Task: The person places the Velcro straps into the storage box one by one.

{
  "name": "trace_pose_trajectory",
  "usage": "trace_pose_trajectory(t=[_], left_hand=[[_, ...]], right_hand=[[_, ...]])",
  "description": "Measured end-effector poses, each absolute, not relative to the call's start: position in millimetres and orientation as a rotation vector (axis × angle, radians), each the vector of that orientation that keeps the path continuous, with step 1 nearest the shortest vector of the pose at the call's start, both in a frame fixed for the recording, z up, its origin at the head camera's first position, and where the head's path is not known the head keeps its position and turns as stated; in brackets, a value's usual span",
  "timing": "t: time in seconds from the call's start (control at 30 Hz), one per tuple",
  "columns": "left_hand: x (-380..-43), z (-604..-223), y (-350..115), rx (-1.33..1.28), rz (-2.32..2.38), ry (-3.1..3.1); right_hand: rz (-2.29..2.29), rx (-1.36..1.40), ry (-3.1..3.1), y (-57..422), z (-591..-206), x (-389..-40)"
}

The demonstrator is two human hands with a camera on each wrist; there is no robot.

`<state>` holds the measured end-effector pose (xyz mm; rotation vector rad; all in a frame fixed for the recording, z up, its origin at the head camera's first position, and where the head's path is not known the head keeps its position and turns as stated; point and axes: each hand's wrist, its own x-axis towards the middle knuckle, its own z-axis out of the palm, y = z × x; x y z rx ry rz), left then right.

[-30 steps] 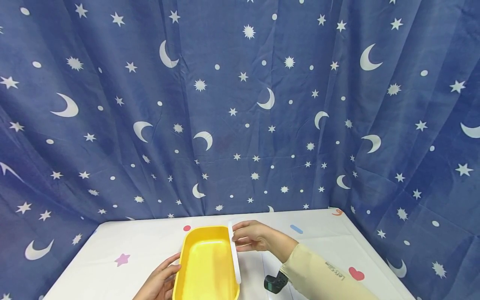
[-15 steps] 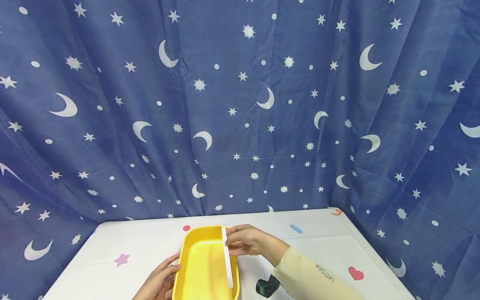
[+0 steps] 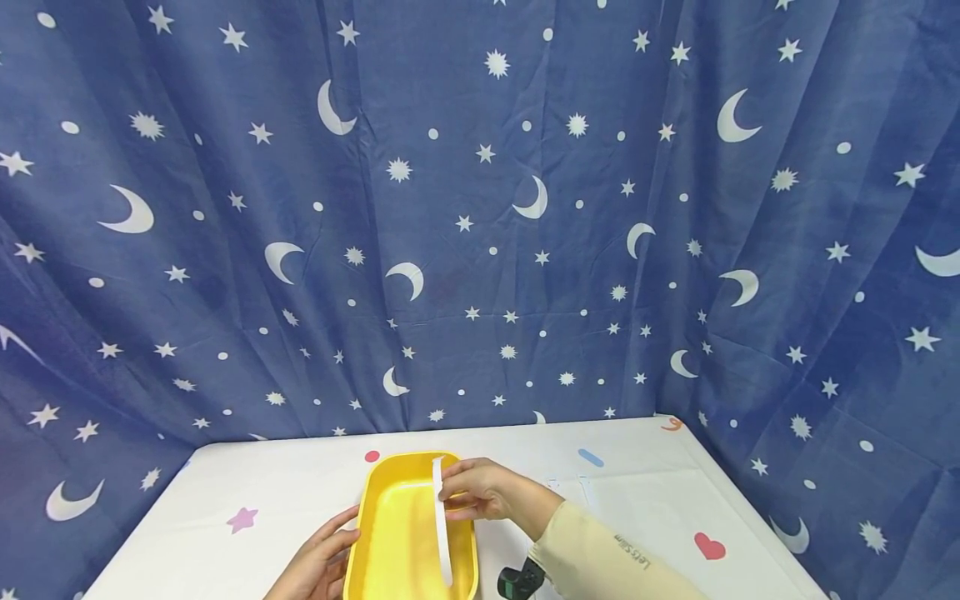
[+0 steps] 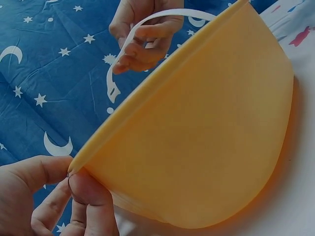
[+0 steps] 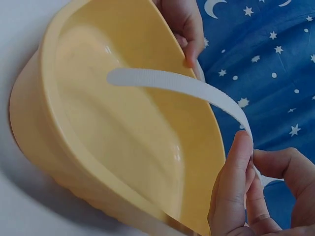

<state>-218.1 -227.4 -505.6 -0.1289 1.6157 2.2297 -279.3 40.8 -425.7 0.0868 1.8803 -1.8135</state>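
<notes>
A yellow plastic basin [image 3: 405,517], rounded at its corners, stands tilted in the wrist views. My left hand [image 3: 318,558] pinches its left rim, the thumb and fingers [image 4: 91,189] meeting round the edge. My right hand [image 3: 480,492] pinches a white ribbed strap [image 3: 441,525], which looks like a wide cable tie. In the right wrist view the strap [image 5: 162,81] bends in an arc over the basin's opening, its rounded end free above the inside. The left wrist view shows the strap's other end with a slot [image 4: 113,92], below the right hand's fingers. The basin's inside holds nothing visible.
A white tablecloth [image 3: 300,467] printed with coloured shapes covers the table. Pale strips [image 3: 588,492] lie to the right, partly behind the right arm. A dark device [image 3: 517,579] is at the right wrist. A blue star-and-moon curtain [image 3: 480,250] hangs behind.
My right hand has moved left and slightly nearer, carrying the white strap from the basin's right rim to over its opening. The left hand and the basin have stayed put.
</notes>
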Motion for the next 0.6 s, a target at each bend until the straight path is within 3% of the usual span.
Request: trace_pose_trajectory(t=[0.6], left_hand=[[-217,-506,-228,-0.145,2.244,1.581]], right_hand=[[-1.812,0.087,1.844,15,-446,-271]])
